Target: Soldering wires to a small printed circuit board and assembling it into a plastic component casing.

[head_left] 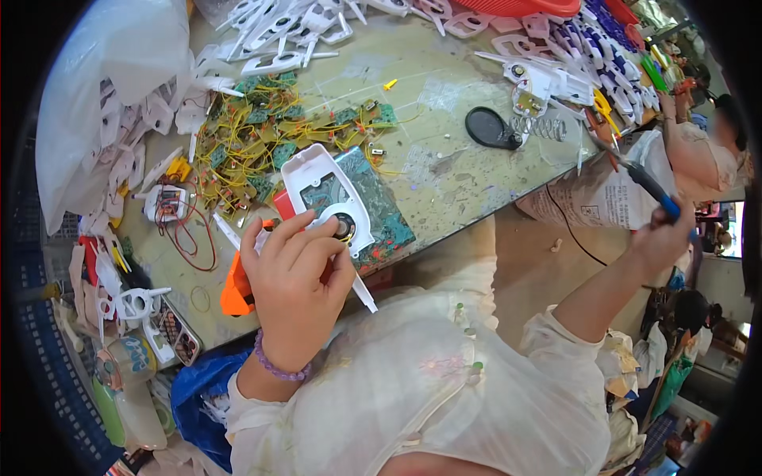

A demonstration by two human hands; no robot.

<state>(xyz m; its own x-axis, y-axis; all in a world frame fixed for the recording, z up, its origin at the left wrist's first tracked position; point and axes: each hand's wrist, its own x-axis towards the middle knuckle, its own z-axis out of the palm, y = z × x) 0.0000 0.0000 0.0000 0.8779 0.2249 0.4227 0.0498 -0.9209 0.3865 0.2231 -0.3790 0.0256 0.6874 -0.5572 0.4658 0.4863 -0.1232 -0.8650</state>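
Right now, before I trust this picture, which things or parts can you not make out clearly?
All in the head view:
White casing: its lower left part is hidden by the left grip.
Orange object: its extent behind that same grip is hidden.
Blue-handled tool: the right grip covers part of its handle; its tip is blurred.
Red basket: cut off by the upper edge.

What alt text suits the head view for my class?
A person's left hand touches a white plastic casing at a cluttered workbench; the right hand holds a blue-handled tool off to the right. Beyond lie circuit boards tangled in yellow wires and piled white plastic parts.
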